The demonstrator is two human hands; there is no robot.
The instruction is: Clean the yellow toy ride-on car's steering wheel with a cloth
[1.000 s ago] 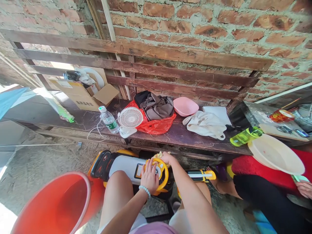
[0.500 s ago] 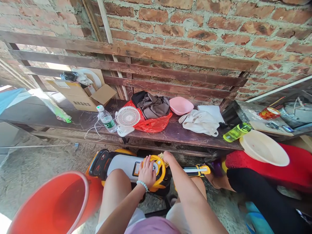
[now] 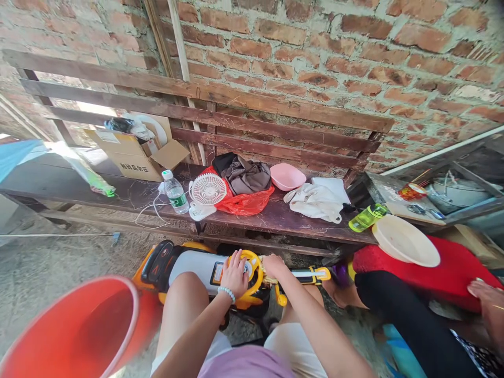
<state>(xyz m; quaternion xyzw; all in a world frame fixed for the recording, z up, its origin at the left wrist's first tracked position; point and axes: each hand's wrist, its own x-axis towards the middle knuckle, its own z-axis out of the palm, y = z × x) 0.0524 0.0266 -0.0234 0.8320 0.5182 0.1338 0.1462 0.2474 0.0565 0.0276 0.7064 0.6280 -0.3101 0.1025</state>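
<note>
A ride-on toy car [image 3: 189, 268], grey, black and yellow, stands between my knees. My left hand [image 3: 235, 277], a beaded bracelet on its wrist, lies with fingers stretched out over the left side of the yellow steering wheel [image 3: 258, 283]. On the wheel's right side my right hand [image 3: 273, 266] is closed on a crumpled, pale yellowish cloth [image 3: 270, 279], mostly hidden under the fingers. Behind that hand a yellow and black toy arm [image 3: 309, 274] points right, and a yellow lever [image 3: 281, 298] hangs below the wrist.
A large red bucket [image 3: 136, 310] stands at left. The wooden bench [image 3: 271, 226] ahead carries a carton [image 3: 132, 157], water bottle [image 3: 176, 194], white fan [image 3: 207, 190], clothes [image 3: 246, 176] and pink basin [image 3: 287, 177]. At right, another person's leg [image 3: 413, 310] is beside a cream basin [image 3: 405, 241].
My right hand has shifted slightly along the wheel's right side, and the cloth now shows below it. The yellow lever has come into view. Another person's hand appears at the right edge.
</note>
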